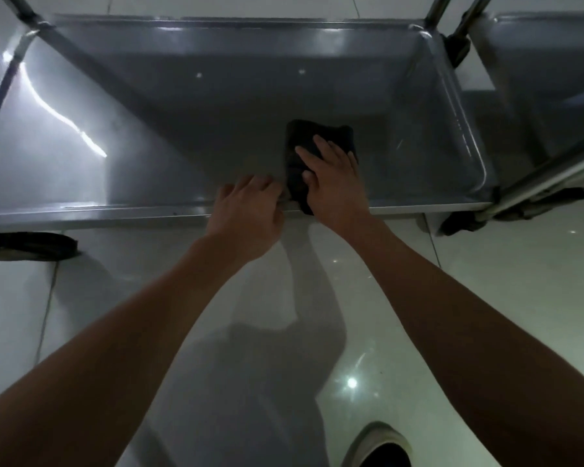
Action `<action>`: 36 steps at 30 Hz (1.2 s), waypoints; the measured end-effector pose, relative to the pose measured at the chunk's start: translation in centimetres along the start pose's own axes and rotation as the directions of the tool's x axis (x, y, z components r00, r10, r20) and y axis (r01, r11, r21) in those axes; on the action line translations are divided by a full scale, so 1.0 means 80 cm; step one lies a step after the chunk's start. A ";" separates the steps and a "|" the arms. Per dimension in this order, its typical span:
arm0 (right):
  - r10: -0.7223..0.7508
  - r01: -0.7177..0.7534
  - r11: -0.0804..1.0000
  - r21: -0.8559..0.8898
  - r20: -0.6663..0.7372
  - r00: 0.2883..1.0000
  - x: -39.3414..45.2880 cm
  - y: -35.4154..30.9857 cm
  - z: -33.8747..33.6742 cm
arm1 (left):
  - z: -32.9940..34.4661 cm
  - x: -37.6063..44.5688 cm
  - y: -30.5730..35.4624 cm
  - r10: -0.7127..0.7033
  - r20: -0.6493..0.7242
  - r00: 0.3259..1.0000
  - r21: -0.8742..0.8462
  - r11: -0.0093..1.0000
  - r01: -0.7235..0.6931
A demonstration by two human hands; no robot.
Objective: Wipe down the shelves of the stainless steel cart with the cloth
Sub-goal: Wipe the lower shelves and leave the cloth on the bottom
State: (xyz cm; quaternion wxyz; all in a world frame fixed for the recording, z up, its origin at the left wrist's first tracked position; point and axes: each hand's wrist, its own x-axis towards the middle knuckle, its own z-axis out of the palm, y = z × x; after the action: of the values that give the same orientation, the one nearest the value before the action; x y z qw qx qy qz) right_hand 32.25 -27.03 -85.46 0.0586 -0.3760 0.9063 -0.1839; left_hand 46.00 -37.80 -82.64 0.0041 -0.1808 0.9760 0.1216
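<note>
A dark folded cloth (304, 136) lies on the low shelf of the stainless steel cart (216, 106), close to its front rim. My right hand (334, 183) presses flat on the cloth with fingers spread. My left hand (250, 207) rests on the front rim (98, 215) just left of the cloth, fingers curled over the edge. The near end of the cloth hangs slightly over the rim under my right hand.
Cart uprights rise at the back right (435, 11) and left (21, 15). Black caster wheels (466, 220) sit at the front right corner. A second steel cart (553, 62) stands to the right. A dark object (27, 246) lies on the glossy floor at left. My shoe (381, 446) shows below.
</note>
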 end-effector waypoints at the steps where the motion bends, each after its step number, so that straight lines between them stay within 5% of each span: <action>1: 0.014 -0.014 1.000 -0.001 -0.006 1.000 -0.001 0.015 -0.006 | 0.004 0.008 0.013 0.017 -0.003 1.000 0.004 1.000 -0.017; 11: 0.214 -0.215 0.977 0.004 -0.110 0.971 -0.029 0.183 -0.077 | 0.035 0.072 0.155 0.182 0.026 0.983 0.009 0.983 -0.182; 17: 0.326 -0.340 0.926 -0.162 -0.105 0.939 -0.031 0.239 -0.103 | 0.053 0.089 0.186 0.134 0.037 0.990 0.042 0.990 -0.136; 24: 0.302 -0.308 0.944 -0.120 -0.067 0.951 0.021 0.210 -0.092 | 0.039 0.088 0.145 0.189 0.000 0.982 -0.020 0.982 -0.189; 36: 0.051 -0.047 0.998 -0.038 0.106 0.993 0.105 0.024 -0.011 | -0.015 0.047 -0.051 -0.086 -0.112 0.990 0.055 0.994 0.093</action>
State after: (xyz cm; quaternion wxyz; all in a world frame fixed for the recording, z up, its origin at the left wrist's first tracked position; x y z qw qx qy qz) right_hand 24.78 -31.40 -85.10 0.1046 -0.3640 0.9139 -0.1458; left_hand 44.00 -43.10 -82.60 -0.0384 -0.2306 0.9688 0.0816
